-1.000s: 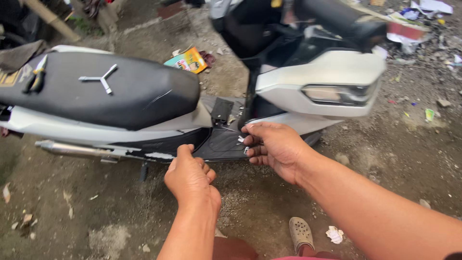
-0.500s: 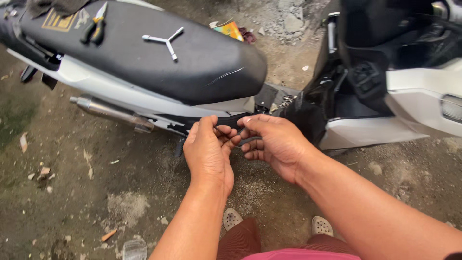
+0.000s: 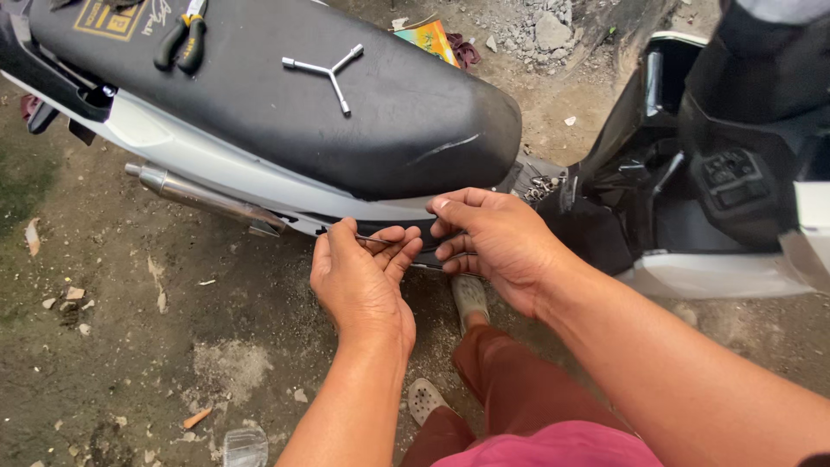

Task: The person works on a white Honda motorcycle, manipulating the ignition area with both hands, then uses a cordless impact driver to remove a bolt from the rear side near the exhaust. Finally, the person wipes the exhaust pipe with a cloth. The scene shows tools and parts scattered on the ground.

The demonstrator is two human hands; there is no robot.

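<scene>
Glossy black vinyl scooter seat (image 3: 285,95) up top, with a chrome Y-shaped wrench (image 3: 327,73) and rubber-handled pliers (image 3: 181,41) lying on it. Down at the smooth white side panel (image 3: 216,164), the left hand (image 3: 363,281) pinches a thin metal rod (image 3: 373,239), maybe a screwdriver shaft. The right hand (image 3: 497,242) curls its grip on the panel's dark lower edge, just beside it.

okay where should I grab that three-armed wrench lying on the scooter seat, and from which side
Grip the three-armed wrench at its hub, where the three arms meet, coming straight down from above. It lies flat on the black seat with its arms spread, so the centre probably balances best. The pliers lie well clear.
</scene>
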